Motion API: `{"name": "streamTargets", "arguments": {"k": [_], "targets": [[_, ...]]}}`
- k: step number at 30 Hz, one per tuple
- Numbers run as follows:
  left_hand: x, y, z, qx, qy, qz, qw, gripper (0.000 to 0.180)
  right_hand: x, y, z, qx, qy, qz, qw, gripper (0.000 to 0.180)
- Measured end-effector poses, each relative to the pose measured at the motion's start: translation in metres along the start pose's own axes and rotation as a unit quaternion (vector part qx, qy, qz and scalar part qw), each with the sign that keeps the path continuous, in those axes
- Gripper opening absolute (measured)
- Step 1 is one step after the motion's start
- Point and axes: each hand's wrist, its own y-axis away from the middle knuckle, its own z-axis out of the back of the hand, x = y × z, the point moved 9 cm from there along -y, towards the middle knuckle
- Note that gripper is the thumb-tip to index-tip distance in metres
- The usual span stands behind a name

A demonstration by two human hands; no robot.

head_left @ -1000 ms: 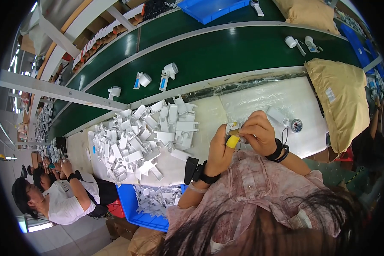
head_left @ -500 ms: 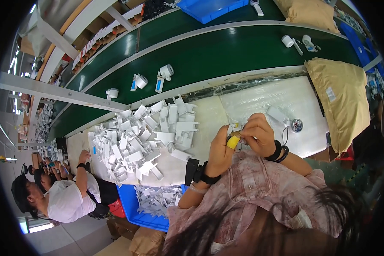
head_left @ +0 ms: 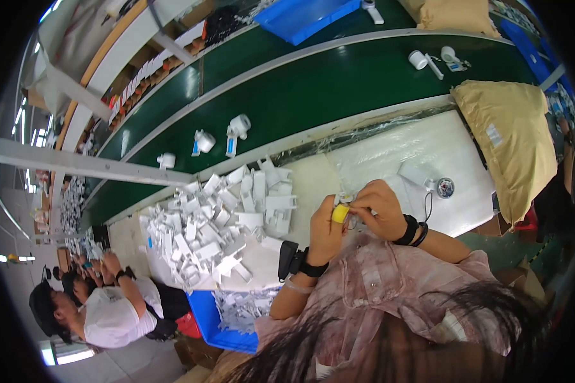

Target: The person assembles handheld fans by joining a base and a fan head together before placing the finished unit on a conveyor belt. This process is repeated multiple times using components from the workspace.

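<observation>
My left hand (head_left: 326, 228) and my right hand (head_left: 378, 209) meet above the near side of the table, fingers closed round a small white part (head_left: 345, 198). A yellow band or piece (head_left: 340, 213) shows at my left fingers; whether it is worn or held I cannot tell. My right fingertips pinch close beside it, and they hide most of what they hold. Beyond my right hand lie a white plastic housing (head_left: 416, 175) and a round part with a dark, speckled face (head_left: 445, 187). A dark cord loop (head_left: 427, 203) hangs by the housing.
A heap of white plastic housings (head_left: 204, 223) covers the table's left. Below it stands a blue bin (head_left: 204, 319) of white parts. A green conveyor (head_left: 326, 96) carries several white devices. At right is a brown paper sack (head_left: 508, 147); a co-worker (head_left: 118, 313) sits at left.
The view has shifted slightly, moving most of the scene a little. My hands stay together, with the fingers at a slightly different angle round the small part. The co-worker's hand has moved off the heap.
</observation>
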Motion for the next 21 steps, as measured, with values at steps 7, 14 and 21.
{"name": "streamTargets", "arguments": {"k": [7,14,21], "targets": [[0.061,-0.075,0.046,-0.029,0.087,0.098,0.991,0.024,-0.063,-0.04,0.017,0.133,0.083,-0.052,0.986,0.009],[0.088,-0.19,0.119,-0.141,0.074,0.067,0.985,0.026,-0.222,-0.072,0.123,0.029,0.132,-0.253,0.958,0.014],[0.179,-0.225,0.247,-0.307,-0.034,0.046,0.95,0.046,-0.396,-0.052,0.23,-0.027,0.48,-0.413,0.774,0.047]]}}
